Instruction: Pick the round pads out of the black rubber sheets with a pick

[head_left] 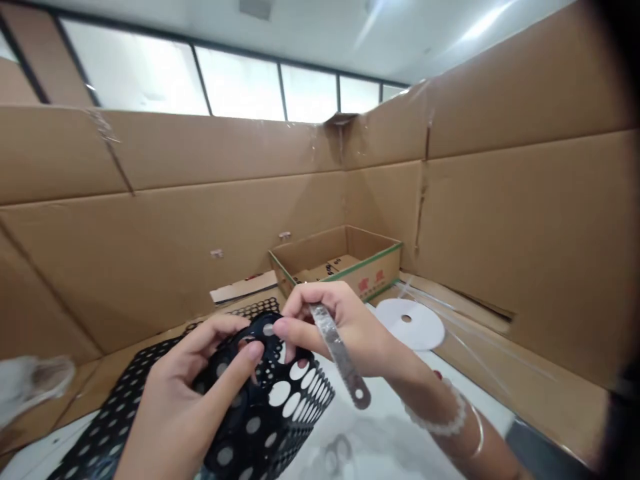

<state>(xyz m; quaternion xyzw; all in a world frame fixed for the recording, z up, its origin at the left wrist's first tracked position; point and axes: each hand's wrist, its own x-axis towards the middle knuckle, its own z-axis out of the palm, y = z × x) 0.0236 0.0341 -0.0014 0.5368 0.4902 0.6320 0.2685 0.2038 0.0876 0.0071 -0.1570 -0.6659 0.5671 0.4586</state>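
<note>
My left hand [180, 393] is closed on a black perforated sheet [257, 403], thumb on top and fingers curled at its far edge. The sheet is dotted with round holes, and its right part bends away in rows of larger openings. My right hand [350, 327] is closed around a thin metal strip [340, 353] with a rounded end and a small hole, which slants down toward me. Its thumb and fingertips also touch the sheet's upper edge, close to my left thumb. The strip's far end is hidden in the fingers.
A cardboard box [380, 270] with green edging stands behind my hands, flat cardboard pieces inside. Right of it lies a white disc [427, 327] with a centre hole. More black perforated sheet [125, 393] spreads at left, near clear plastic [37, 383]. Cardboard walls [225, 153] surround the table.
</note>
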